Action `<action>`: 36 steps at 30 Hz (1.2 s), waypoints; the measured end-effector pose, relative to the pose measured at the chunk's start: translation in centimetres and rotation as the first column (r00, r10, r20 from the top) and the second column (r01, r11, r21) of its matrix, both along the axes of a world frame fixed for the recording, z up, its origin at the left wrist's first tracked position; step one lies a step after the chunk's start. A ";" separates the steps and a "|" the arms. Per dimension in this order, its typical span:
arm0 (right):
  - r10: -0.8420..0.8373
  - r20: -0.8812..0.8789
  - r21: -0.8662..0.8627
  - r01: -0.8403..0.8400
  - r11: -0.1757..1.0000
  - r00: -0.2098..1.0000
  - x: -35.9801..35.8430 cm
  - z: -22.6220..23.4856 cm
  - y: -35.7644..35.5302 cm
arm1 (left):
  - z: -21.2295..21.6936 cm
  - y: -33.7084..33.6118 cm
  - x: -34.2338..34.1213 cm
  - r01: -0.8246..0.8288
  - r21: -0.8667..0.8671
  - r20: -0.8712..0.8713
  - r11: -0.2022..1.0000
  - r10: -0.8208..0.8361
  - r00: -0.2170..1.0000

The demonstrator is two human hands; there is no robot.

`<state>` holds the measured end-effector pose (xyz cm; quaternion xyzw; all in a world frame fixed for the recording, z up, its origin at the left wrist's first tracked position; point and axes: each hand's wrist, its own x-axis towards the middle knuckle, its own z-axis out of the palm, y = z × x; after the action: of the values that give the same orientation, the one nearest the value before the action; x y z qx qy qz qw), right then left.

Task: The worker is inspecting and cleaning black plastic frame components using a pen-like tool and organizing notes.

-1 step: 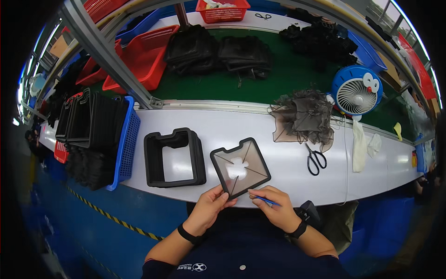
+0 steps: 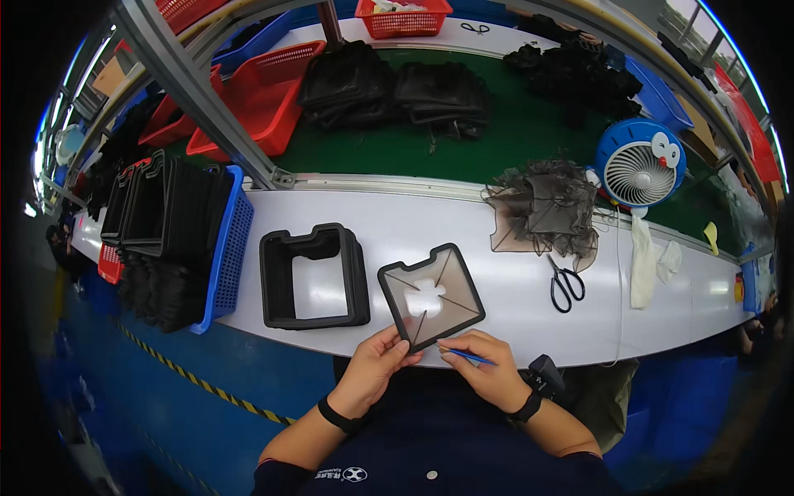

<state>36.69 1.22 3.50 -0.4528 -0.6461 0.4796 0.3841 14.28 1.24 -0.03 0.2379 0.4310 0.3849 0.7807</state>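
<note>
My left hand [image 2: 376,368] grips the lower left corner of a black square frame [image 2: 472,281] that has thin grey-brown mesh stretched across it and a notch in its top edge. The mesh has crossing diagonal seams and a white clover-shaped patch shows in the middle. Pinched in my right hand [image 2: 488,372] is a thin blue tool [image 2: 470,356], its tip at the frame's lower edge; the tip is too small to make out. To the left stands a stack of black frames [image 2: 357,285]. Black-handled scissors [image 2: 567,289] lie to the right, below a pile of loose mesh pieces [image 2: 550,207].
A blue basket [image 2: 229,252] heaped with black frames stands at the left table edge. Behind a metal rail, stacks of dark mesh frames [image 2: 442,93] and a red bin [image 2: 265,99] rest on a green surface. A blue fan [image 2: 638,163] and white gloves [image 2: 642,264] are at right.
The whole view has shifted slightly. My right hand with the blue tool has moved a little left along the frame's lower edge; my left hand keeps its hold.
</note>
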 end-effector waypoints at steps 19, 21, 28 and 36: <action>0.081 0.107 0.233 -0.104 0.967 0.991 -2.9 -2.1 1.0 | -1.6 -0.5 -0.6 -0.054 0.100 -0.011 0.994 0.055 0.998; 0.091 0.117 0.256 -0.118 0.959 0.989 -2.9 -1.9 1.2 | -1.0 -0.4 -0.4 -0.057 0.087 -0.005 0.995 0.058 0.998; 0.059 0.448 0.611 -0.354 0.708 0.892 -2.8 -1.9 1.2 | -1.0 -0.6 -0.3 -0.062 0.120 -0.007 0.991 0.063 0.998; -0.468 0.173 0.738 0.201 0.644 0.867 2.0 -0.6 9.5 | -0.1 -1.7 -0.8 -0.063 0.082 -0.066 0.995 0.069 0.995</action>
<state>38.68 10.73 2.89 -0.4642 -0.7384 0.0302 0.4882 13.53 -0.48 -0.16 0.2675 0.4493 0.4191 0.7422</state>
